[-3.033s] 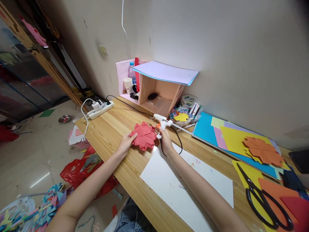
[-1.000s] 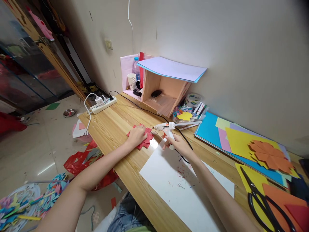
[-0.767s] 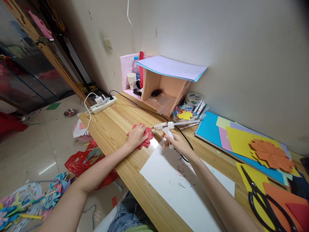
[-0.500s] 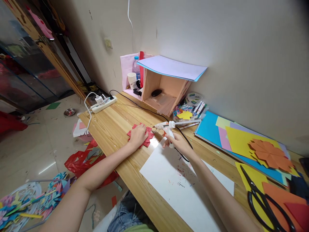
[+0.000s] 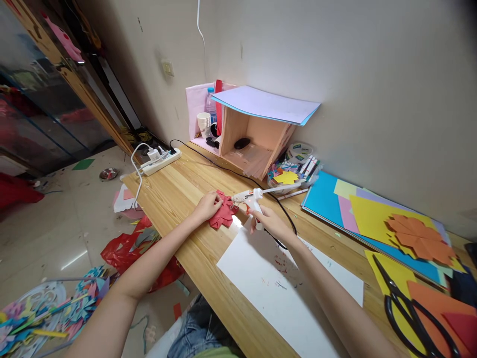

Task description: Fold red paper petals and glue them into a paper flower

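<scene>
A folded red paper flower [image 5: 224, 215] lies on the wooden table [image 5: 175, 189]. My left hand [image 5: 207, 206] is on its left side, fingers curled and gripping a fold of the paper. My right hand [image 5: 267, 222] is closed round the handle of a white hot glue gun [image 5: 249, 196]. The gun's nozzle points left and touches the flower's upper edge. A black cord [image 5: 283, 215] trails from the gun across the table.
A white sheet [image 5: 283, 293] lies in front of me. Black scissors [image 5: 413, 313], coloured paper sheets [image 5: 357, 209] and an orange paper flower [image 5: 419, 238] are at the right. A wooden box [image 5: 253, 141] and a power strip [image 5: 160, 161] stand at the back. Paper scraps litter the floor.
The glue gun's nozzle has moved left onto the red flower. My left hand shifted from lying flat on the flower to gripping its left side, and the flower looks partly lifted.
</scene>
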`<state>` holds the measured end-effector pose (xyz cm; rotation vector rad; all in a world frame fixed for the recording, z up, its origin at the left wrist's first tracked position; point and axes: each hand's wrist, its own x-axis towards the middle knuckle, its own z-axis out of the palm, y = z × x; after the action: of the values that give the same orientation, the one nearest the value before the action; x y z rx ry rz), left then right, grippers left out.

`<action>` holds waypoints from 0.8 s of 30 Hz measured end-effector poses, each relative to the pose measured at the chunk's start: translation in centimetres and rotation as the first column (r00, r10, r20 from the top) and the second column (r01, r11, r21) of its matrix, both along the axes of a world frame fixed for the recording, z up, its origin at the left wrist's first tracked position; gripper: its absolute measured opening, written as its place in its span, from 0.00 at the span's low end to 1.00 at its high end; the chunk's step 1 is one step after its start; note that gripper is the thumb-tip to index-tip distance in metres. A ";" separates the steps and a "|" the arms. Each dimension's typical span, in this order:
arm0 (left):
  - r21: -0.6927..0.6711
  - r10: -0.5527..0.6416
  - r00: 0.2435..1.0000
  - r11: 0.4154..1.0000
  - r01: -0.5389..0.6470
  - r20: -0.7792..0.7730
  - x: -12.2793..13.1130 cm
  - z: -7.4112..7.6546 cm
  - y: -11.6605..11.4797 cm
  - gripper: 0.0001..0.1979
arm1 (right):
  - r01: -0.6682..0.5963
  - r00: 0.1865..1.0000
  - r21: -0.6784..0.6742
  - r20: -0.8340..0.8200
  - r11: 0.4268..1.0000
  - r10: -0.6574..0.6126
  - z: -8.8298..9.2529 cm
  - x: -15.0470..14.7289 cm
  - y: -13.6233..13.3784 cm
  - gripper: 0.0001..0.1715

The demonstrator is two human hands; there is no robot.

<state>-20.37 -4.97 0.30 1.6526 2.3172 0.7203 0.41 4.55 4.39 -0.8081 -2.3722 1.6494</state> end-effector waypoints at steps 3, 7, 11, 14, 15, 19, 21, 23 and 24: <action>0.008 -0.022 0.999 1.000 0.022 0.024 -0.3 -0.2 0.0 0.07 | -0.011 1.000 -0.013 0.021 1.000 0.011 -0.1 -0.6 -0.3 0.19; 0.009 -0.038 0.998 0.999 0.038 0.046 -0.5 -0.2 0.0 0.08 | 0.009 0.998 -0.026 0.060 1.000 -0.008 -0.2 -1.1 -0.4 0.21; 0.005 -0.051 0.996 0.999 0.051 0.077 -0.6 -0.1 0.1 0.09 | 0.029 0.997 -0.043 0.074 0.999 -0.025 -0.2 -1.2 -0.5 0.20; -0.009 -0.044 0.994 0.999 0.045 0.096 -0.7 0.0 0.1 0.09 | 0.042 0.997 -0.050 0.074 0.998 -0.039 -0.2 -1.3 -0.5 0.19; -0.013 -0.042 0.994 0.999 0.044 0.100 -0.7 0.0 0.2 0.09 | 0.047 0.996 -0.051 0.075 0.998 -0.043 -0.2 -1.3 -0.5 0.18; -0.013 -0.048 0.992 0.999 0.050 0.117 -0.7 0.0 0.2 0.08 | 0.064 0.996 -0.064 0.072 0.996 -0.059 -0.3 -1.3 -0.5 0.17; -0.011 -0.050 0.991 0.999 0.052 0.123 -0.7 0.0 0.2 0.08 | 0.070 0.996 -0.075 0.067 0.995 -0.065 -0.3 -1.3 -0.5 0.17; -0.010 -0.052 0.991 0.998 0.054 0.125 -0.8 -0.1 0.2 0.08 | 0.075 0.996 -0.083 0.063 0.994 -0.070 -0.3 -1.3 -0.5 0.17; -0.008 -0.053 0.990 0.998 0.055 0.127 -0.8 -0.1 0.2 0.09 | 0.074 0.996 -0.085 0.061 0.994 -0.069 -0.3 -1.3 -0.5 0.16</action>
<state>-21.22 -4.73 0.16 1.6088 2.1773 0.7756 -0.90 4.08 4.05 -0.9570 -2.2932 1.7341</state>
